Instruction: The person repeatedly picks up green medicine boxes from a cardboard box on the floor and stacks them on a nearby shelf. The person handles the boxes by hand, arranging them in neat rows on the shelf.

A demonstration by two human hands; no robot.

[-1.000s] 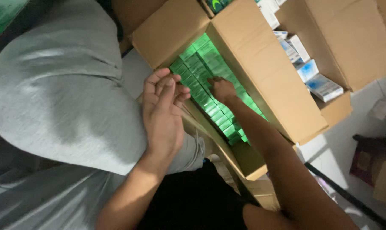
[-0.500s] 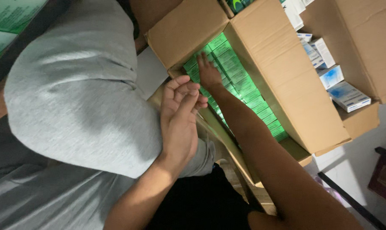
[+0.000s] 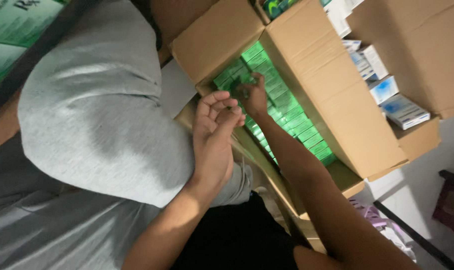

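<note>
An open cardboard carton (image 3: 332, 115) holds tight rows of small green boxes (image 3: 292, 112). My right hand (image 3: 253, 96) reaches into the carton, and its fingers curl down onto a green box near the far end of the rows. My left hand (image 3: 214, 137) rests against my grey-trousered knee (image 3: 102, 125) at the carton's near flap (image 3: 214, 37). Its fingers are loosely bent and apart, and it holds nothing.
A second open carton (image 3: 412, 45) at the right holds white and blue boxes (image 3: 392, 102). Green printed packaging (image 3: 12, 30) lies at the top left. A white floor (image 3: 427, 165), a dark red object (image 3: 452, 205) and a purple item (image 3: 367, 212) are at the lower right.
My right hand has slid along the green rows toward the far end of the carton. My left hand stays by the knee with its fingers curling a little more.
</note>
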